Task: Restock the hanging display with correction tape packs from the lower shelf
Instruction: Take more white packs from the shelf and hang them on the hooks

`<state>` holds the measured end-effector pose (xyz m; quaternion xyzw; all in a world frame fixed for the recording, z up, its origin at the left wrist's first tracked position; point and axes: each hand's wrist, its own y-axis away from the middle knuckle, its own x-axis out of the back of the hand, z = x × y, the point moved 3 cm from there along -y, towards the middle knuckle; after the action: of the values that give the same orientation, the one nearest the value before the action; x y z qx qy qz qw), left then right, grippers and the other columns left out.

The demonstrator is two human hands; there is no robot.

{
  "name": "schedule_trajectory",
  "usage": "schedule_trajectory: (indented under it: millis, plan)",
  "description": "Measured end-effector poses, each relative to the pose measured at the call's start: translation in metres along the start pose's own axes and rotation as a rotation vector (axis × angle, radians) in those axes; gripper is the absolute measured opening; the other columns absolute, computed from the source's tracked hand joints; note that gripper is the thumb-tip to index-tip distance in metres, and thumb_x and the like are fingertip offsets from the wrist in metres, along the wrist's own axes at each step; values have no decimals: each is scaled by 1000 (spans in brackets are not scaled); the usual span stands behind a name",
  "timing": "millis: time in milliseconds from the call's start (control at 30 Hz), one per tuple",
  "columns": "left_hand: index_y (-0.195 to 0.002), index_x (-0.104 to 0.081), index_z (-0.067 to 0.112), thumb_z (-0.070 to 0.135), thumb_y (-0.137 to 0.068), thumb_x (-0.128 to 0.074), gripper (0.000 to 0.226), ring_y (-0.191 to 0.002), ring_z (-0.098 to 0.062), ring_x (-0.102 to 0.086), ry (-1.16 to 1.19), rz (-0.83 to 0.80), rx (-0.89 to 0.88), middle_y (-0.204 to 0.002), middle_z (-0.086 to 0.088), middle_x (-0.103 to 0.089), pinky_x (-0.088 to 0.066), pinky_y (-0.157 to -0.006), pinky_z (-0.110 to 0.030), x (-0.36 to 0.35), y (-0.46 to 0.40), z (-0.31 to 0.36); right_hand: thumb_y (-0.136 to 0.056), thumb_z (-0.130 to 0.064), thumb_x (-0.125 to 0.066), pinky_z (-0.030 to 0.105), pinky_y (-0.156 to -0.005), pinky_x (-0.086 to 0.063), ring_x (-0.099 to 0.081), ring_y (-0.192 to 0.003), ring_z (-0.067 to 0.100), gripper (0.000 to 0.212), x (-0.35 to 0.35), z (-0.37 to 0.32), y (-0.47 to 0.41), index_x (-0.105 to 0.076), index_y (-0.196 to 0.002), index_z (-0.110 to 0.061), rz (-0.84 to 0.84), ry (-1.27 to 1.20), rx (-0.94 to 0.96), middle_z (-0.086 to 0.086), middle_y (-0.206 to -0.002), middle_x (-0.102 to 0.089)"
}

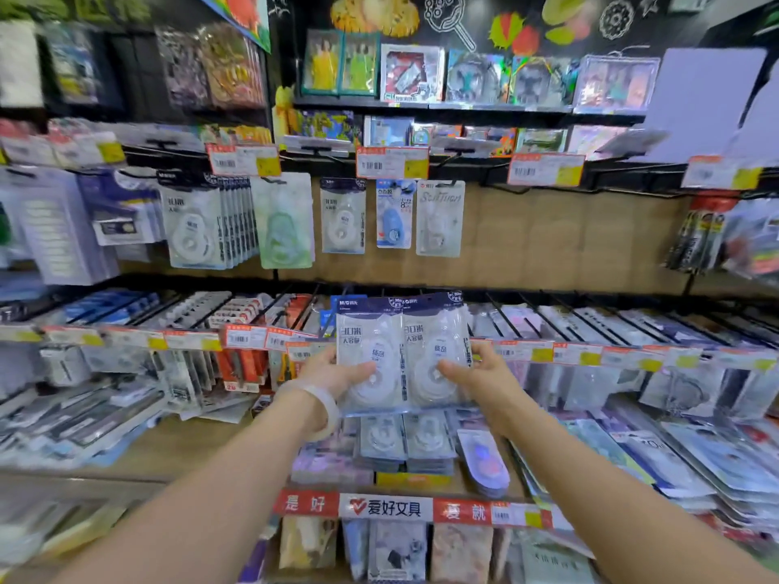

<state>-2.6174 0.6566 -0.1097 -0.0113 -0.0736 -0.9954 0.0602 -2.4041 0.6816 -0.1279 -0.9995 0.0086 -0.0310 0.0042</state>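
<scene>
Both grips clasp tape packs: left hand (337, 375) on 1 side; right hand (478, 377) on the other; tape packs (402, 354) upright above the lower shelf (210, 453).

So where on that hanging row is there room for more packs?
Right of the last white pack, the brown backboard is bare as far as the pen packs. Left of it, hanging packs crowd together. Both hands hold the two packs.
</scene>
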Motion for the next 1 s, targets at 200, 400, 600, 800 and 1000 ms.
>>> schedule_trajectory:
  millis: [200, 400, 600, 800, 1000]
  plan:
    - [-114, -60, 8, 9, -78, -74, 38, -94, -27, -68, 47, 7, -61, -107, -12, -70, -53, -88, -41, 12, -13, 31, -84, -16, -70, 30, -70, -53, -67, -88, 22, 40, -11, -39, -13, -46, -116, -15, -35, -3, 89, 9, -105, -66]
    - [-90, -64, 14, 5, -80, -72, 16, -93, -31, -67, 113, 47, -100, -96, -11, -71, -50, -93, -48, 30, -35, 49, -88, -14, -65, 24, -60, -48, -63, -76, 13, 33, -35, -62, -34, -46, -114, -13, -74, -23, 133, 1, -94, -64]
    - [-104, -62, 9, 7, -82, -69, 23, -97, -31, -66, 182, 87, -147, -105, -13, -70, -51, -92, -49, 54, -54, 66, -88, -15, -65, 27, -62, -51, -62, -76, 13, 31, -64, -78, -59, -47, -113, -15, -86, -25, 178, 0, -94, -63]
    - [-110, -60, 11, 11, -82, -70, 29, -95, -29, -68, 233, 125, -210, -106, -11, -70, -53, -87, -44, 86, -72, 83, -89, -13, -63, 26, -64, -52, -64, -86, 17, 24, -99, -106, -82, -47, -106, -19, -131, -25, 248, 5, -103, -63]
    - [-109, -62, 11, 7, -83, -68, 27, -94, -28, -68, 250, 163, -265, -103, -10, -71, -50, -93, -46, 118, -88, 98, -87, -16, -66, 42, -95, -51, -63, -101, 19, 25, -131, -132, -103, -50, -106, -21, -179, -16, 328, 2, -109, -63]
